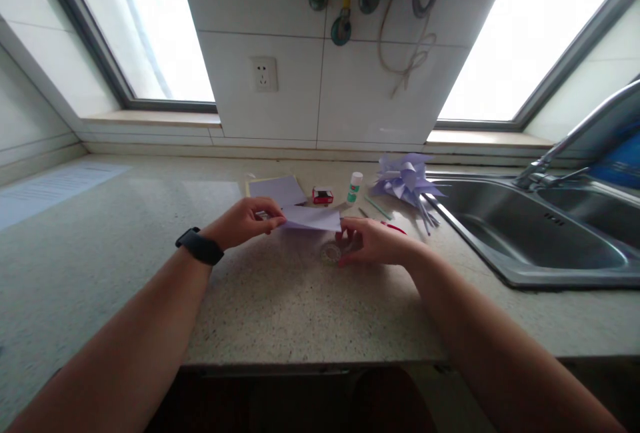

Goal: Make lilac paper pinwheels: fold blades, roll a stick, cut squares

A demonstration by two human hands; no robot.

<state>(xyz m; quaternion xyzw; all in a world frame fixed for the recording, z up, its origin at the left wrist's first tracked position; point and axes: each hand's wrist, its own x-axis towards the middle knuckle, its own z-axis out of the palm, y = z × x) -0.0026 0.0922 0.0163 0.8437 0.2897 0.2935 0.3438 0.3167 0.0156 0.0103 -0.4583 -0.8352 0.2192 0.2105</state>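
My left hand (245, 221) pinches the left end of a folded pale lilac sheet of paper (313, 218) that hovers just above the speckled countertop (280, 299). A black band sits on that wrist. My right hand (373, 241) rests on the counter at the paper's right end, fingers on a roll of clear tape (331, 253). Red scissor handles (396, 227) peek out behind the right hand.
A stack of lilac paper (277, 189), a small red box (323, 195), a glue bottle (355, 187), green sticks (377, 207) and a lilac paper pinwheel (407, 181) lie behind. A steel sink (540, 233) with a faucet (575, 139) is at the right.
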